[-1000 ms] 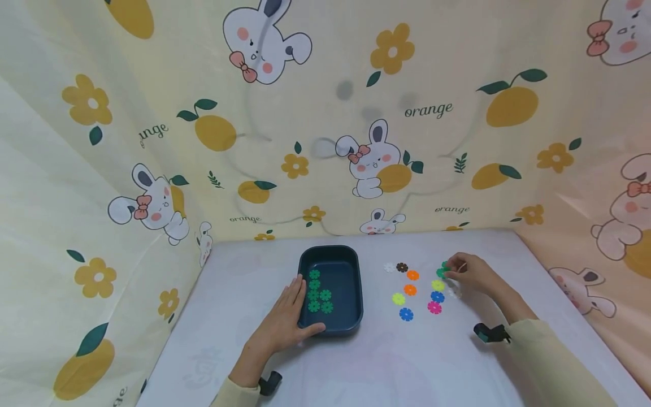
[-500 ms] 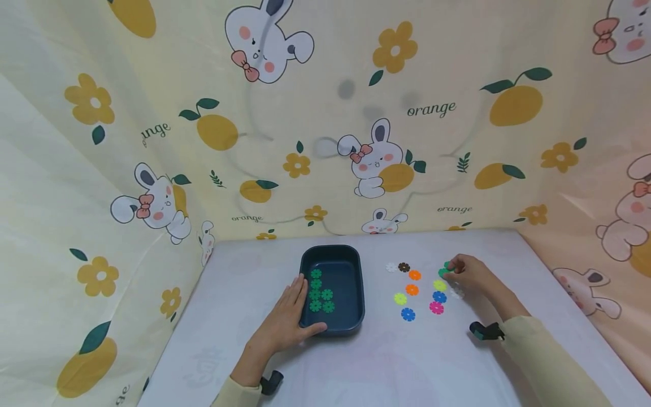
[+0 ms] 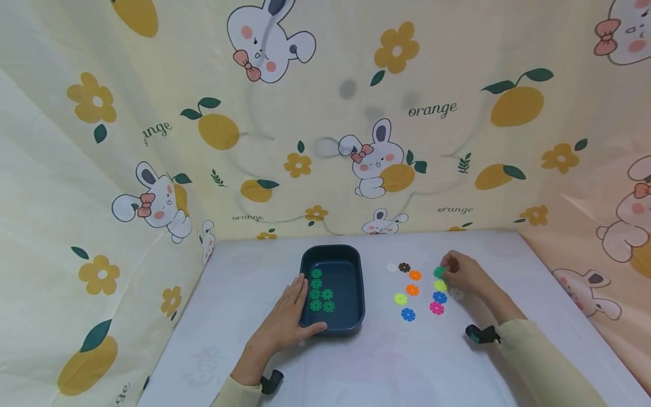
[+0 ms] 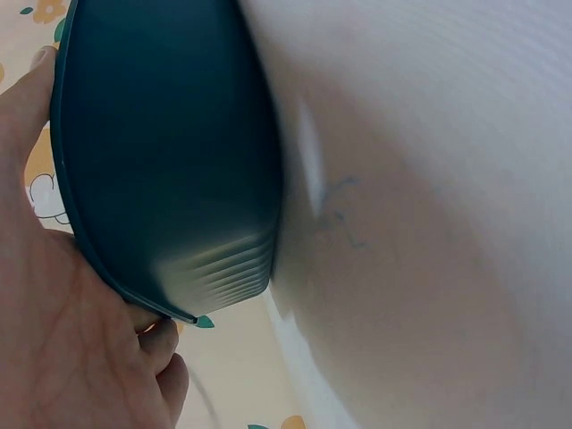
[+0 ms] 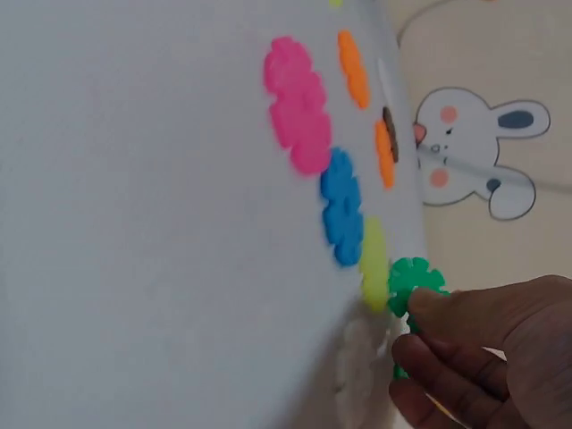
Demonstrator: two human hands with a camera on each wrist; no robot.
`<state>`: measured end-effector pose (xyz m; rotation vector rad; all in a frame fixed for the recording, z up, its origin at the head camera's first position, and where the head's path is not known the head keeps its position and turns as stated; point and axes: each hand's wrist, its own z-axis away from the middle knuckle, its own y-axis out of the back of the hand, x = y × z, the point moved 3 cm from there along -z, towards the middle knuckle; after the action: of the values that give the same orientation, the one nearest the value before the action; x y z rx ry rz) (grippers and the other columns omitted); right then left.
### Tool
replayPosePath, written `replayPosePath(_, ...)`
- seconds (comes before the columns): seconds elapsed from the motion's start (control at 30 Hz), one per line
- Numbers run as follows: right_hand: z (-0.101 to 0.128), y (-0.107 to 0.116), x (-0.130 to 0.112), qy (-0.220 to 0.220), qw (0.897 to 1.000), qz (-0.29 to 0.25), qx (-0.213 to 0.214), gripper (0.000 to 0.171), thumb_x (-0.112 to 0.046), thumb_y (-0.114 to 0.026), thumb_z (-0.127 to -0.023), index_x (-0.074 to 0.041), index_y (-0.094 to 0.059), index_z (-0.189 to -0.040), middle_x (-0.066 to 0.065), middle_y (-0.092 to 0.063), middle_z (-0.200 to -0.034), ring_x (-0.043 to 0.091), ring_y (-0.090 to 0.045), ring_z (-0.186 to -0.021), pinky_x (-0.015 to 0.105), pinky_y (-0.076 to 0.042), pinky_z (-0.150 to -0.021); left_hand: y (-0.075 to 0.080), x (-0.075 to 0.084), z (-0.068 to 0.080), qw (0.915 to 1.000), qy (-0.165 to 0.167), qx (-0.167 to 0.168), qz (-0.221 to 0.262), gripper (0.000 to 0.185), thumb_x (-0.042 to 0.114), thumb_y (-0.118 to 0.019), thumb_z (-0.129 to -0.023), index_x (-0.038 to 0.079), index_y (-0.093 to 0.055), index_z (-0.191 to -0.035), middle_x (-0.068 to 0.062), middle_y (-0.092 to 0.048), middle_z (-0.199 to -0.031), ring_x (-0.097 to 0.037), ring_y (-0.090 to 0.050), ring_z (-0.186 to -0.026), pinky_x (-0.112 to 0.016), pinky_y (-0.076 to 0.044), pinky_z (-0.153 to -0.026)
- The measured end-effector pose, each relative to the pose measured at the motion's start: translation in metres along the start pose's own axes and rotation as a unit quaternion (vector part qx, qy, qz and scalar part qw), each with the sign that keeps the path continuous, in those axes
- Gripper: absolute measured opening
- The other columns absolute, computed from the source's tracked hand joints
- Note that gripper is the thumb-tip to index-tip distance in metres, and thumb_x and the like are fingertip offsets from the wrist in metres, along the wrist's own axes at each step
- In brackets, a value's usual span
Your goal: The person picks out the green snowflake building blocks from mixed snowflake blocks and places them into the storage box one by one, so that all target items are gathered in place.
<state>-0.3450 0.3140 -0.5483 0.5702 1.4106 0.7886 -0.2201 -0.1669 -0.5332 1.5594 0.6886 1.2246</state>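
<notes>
Thumb and fingers of my right hand (image 3: 468, 275) pinch a green flower-shaped plastic disc (image 5: 413, 282) at the right of the table. In the right wrist view, more green shows below, partly hidden by the fingers. A yellow disc (image 3: 440, 285), a blue disc (image 3: 439, 297), a pink disc (image 3: 436, 308) and a clear disc (image 3: 458, 294) lie close by. My left hand (image 3: 285, 316) rests against the left side and near corner of a dark blue tray (image 3: 360, 294), fingers extended. Several green discs (image 3: 316, 294) lie inside the tray, along its left half.
Between tray and right hand lie two orange discs (image 3: 415, 275), a brown disc (image 3: 404, 267), a whitish disc (image 3: 391, 267), another yellow disc (image 3: 400, 299) and another blue disc (image 3: 408, 314). A printed curtain (image 3: 325, 124) stands behind the white table (image 3: 386, 367).
My right hand has shifted slightly up and left, and the upper green disc is now hidden behind its fingers. More of the clear disc shows. My left hand stays on the tray.
</notes>
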Motion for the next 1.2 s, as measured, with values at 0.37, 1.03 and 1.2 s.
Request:
replayPosePath(0.37,-0.008,-0.009,-0.066,0.106,0.994,-0.038,0.01,0.015,-0.007,-0.075,-0.1,-0.006,-0.071,-0.115,0.008,-0.072,-0.104,0.028,-0.067,-0.099,0.046,-0.063,-0.096,0.001,0.0,0.0,0.9999,0.009,-0.008,-0.003,0.122,0.079,-0.064,-0.092,0.007,-0.008,-0.173,-0.006,0.001,-0.182,-0.023,-0.002,-0.168,-0.046,-0.011,-0.135)
replayPosePath(1.03,-0.023,-0.082,-0.194,0.275,0.946,-0.09,-0.15,0.011,-0.004,-0.076,-0.1,-0.01,-0.072,-0.108,0.002,-0.071,-0.097,0.017,-0.066,-0.088,0.029,-0.062,-0.087,0.002,-0.001,0.0,0.9999,0.012,-0.012,0.0,0.121,0.079,-0.064,-0.093,0.007,-0.007,-0.173,-0.005,0.002,-0.182,-0.023,-0.002,-0.168,-0.046,-0.011,-0.135)
replayPosePath(1.2,-0.031,-0.1,-0.21,0.287,0.939,-0.072,-0.177,0.011,-0.003,-0.074,-0.1,-0.01,-0.072,-0.108,0.0,-0.07,-0.096,0.014,-0.065,-0.088,0.028,-0.061,-0.085,0.004,0.0,0.001,0.9999,0.007,-0.015,0.003,0.12,0.078,-0.064,-0.093,0.006,-0.008,-0.173,-0.006,0.001,-0.182,-0.024,-0.003,-0.168,-0.048,-0.012,-0.135)
